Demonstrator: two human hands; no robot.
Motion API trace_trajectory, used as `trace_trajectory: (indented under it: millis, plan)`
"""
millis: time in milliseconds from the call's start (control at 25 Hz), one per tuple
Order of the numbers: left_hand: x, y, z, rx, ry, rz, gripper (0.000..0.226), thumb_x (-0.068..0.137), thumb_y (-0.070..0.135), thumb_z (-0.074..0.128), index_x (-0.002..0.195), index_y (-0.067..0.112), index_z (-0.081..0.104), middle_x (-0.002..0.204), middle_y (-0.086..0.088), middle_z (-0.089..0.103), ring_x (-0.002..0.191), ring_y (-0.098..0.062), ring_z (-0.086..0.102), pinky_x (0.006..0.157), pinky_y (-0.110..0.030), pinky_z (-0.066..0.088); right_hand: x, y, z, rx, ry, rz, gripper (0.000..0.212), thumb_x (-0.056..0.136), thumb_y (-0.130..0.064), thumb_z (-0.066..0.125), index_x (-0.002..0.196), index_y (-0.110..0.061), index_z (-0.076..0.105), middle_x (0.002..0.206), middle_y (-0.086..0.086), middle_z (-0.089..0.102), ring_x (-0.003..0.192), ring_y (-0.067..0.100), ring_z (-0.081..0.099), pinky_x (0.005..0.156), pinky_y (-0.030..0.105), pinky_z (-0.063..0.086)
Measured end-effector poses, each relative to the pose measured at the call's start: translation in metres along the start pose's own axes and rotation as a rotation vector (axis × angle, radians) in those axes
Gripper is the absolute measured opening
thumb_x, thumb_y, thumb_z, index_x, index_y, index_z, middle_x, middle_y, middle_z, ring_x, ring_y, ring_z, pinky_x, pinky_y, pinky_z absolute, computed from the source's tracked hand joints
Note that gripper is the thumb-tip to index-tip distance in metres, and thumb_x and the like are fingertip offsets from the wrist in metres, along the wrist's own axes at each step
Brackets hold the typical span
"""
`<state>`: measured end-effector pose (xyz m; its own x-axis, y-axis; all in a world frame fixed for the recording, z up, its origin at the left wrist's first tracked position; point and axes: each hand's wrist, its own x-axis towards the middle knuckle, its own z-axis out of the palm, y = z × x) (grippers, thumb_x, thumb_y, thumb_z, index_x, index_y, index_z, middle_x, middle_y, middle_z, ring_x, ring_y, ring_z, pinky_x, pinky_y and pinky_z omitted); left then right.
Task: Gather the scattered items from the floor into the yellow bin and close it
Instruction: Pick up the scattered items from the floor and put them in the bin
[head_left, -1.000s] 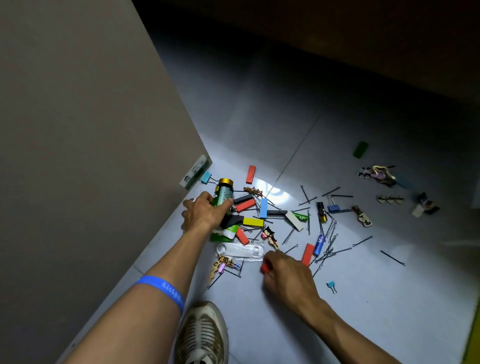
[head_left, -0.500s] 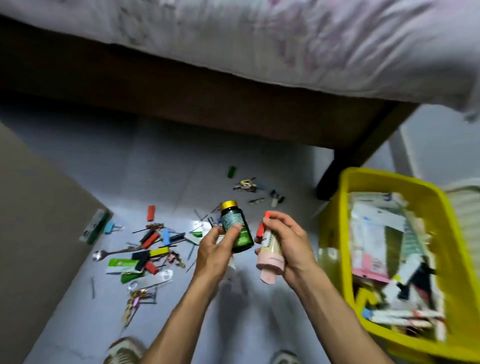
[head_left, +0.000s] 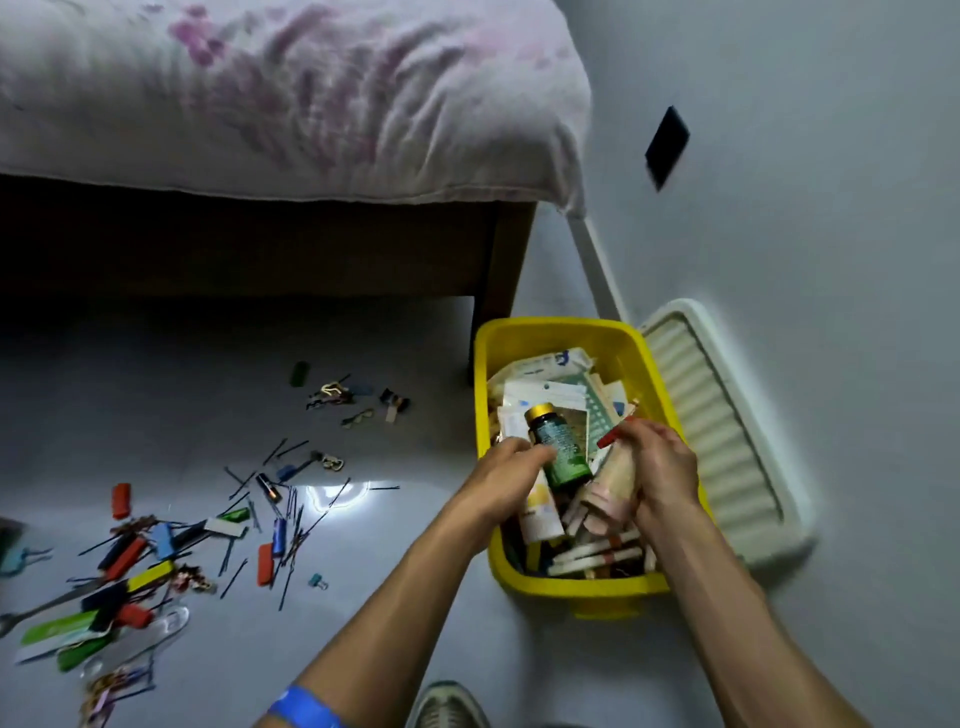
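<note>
The yellow bin (head_left: 574, 584) stands open on the floor at the right, full of packets and tubes. Over it my left hand (head_left: 511, 475) grips a green bottle (head_left: 558, 449) with a gold cap. My right hand (head_left: 657, 467) holds a beige-and-pink tube (head_left: 613, 491) and a small red piece (head_left: 607, 439) above the bin's contents. The bin's white ribbed lid (head_left: 722, 431) leans against the wall to the right of the bin. Many scattered items (head_left: 171, 545) lie on the floor at the left: hairpins, coloured clips, a battery, a spoon.
A bed (head_left: 291, 98) with a floral cover on a dark wooden frame spans the back. Its leg (head_left: 501, 280) stands just behind the bin. A second small cluster of items (head_left: 353, 397) lies near the bed. My shoe (head_left: 447, 706) is at the bottom edge.
Both hands lifted the green bottle and the tube off the floor and carried them right, to over the yellow bin. The view swung right, bringing the bin and its lid into sight.
</note>
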<state>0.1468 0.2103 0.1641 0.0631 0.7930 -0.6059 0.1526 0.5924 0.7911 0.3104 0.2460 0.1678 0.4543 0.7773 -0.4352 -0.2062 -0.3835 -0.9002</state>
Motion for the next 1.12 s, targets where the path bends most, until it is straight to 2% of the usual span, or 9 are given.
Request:
trace_trajectory:
  millis: [160,280,400,560,680,760,840,960,1120]
  plan:
    - [0.003,-0.017,0.007,0.495,0.216,0.364,0.056,0.092,0.024,0.053,0.146,0.028,0.039,0.155,0.003,0.034,0.138,-0.023,0.038,0.11,-0.039,0.039,0.008,0.017,-0.021,-0.313,-0.074,-0.199,0.026,0.085,-0.013,0.068,0.106,-0.027,0.065,0.102,-0.004,0.07,0.091,0.014,0.066,0.067,0.023,0.053]
    - [0.01,-0.018,0.018,0.878,0.098,0.53,0.07,0.089,0.016,0.05,0.152,0.031,0.025,0.164,0.005,0.012,0.149,-0.018,0.011,0.119,-0.044,0.021,0.005,0.039,-0.032,-0.797,-0.307,-0.451,0.046,0.09,-0.011,0.059,0.132,-0.03,0.055,0.13,-0.001,0.06,0.118,0.022,0.056,0.094,0.042,0.051]
    - [0.018,-0.019,0.028,1.159,-0.004,0.454,0.049,0.097,0.029,0.037,0.145,0.025,0.039,0.157,0.0,0.03,0.147,-0.022,0.016,0.12,-0.049,0.009,0.011,0.042,-0.039,-1.17,-0.32,-0.544,0.053,0.094,-0.022,0.053,0.144,-0.03,0.041,0.146,0.004,0.048,0.132,0.026,0.043,0.105,0.043,0.042]
    - [0.018,-0.027,0.019,1.205,0.059,0.477,0.037,0.096,0.036,0.041,0.118,0.015,0.062,0.12,-0.006,0.059,0.118,-0.027,0.051,0.098,-0.039,0.041,0.01,0.05,-0.027,-1.517,-0.416,-0.745,0.062,0.093,-0.049,0.047,0.149,-0.04,0.023,0.164,-0.003,0.006,0.146,0.029,0.021,0.113,0.056,0.023]
    - [0.014,-0.044,0.013,1.354,0.09,0.457,0.044,0.097,0.037,0.042,0.132,0.012,0.055,0.139,-0.004,0.049,0.132,-0.025,0.038,0.116,-0.048,0.021,0.008,0.066,-0.028,-1.594,-0.329,-0.631,0.055,0.092,-0.032,0.054,0.144,-0.037,0.035,0.163,-0.002,-0.006,0.139,0.036,0.032,0.11,0.057,0.03]
    - [0.011,-0.051,0.01,1.301,0.106,0.469,0.046,0.096,0.035,0.047,0.136,0.014,0.051,0.143,-0.004,0.046,0.137,-0.024,0.034,0.118,-0.049,0.015,0.011,0.058,-0.029,-1.534,-0.269,-0.532,0.056,0.091,-0.024,0.056,0.143,-0.035,0.038,0.162,0.001,-0.002,0.129,0.037,0.04,0.102,0.052,0.04]
    - [0.01,-0.053,0.008,1.18,0.166,0.547,0.037,0.095,0.034,0.05,0.127,0.017,0.058,0.133,-0.003,0.052,0.129,-0.024,0.044,0.112,-0.041,0.029,0.014,0.049,-0.027,-1.529,-0.271,-0.495,0.053,0.095,-0.028,0.051,0.145,-0.034,0.035,0.163,0.004,0.003,0.135,0.037,0.033,0.105,0.051,0.038]
    - [0.003,-0.056,0.002,0.925,0.266,0.616,0.038,0.097,0.028,0.051,0.134,0.019,0.055,0.15,-0.004,0.043,0.138,-0.023,0.037,0.115,-0.039,0.031,-0.005,0.047,-0.02,-1.465,-0.261,-0.748,0.054,0.1,-0.035,0.04,0.152,-0.029,0.028,0.163,0.008,0.011,0.148,0.034,0.012,0.116,0.051,0.023]
    - [-0.023,-0.065,-0.038,0.684,0.465,0.5,0.047,0.097,0.03,0.05,0.143,0.023,0.046,0.155,0.0,0.037,0.142,-0.019,0.031,0.115,-0.035,0.028,-0.056,0.044,0.023,-1.27,-0.556,-0.966,0.046,0.099,-0.034,0.046,0.145,-0.026,0.045,0.162,0.003,0.02,0.148,0.026,0.02,0.118,0.043,0.023]
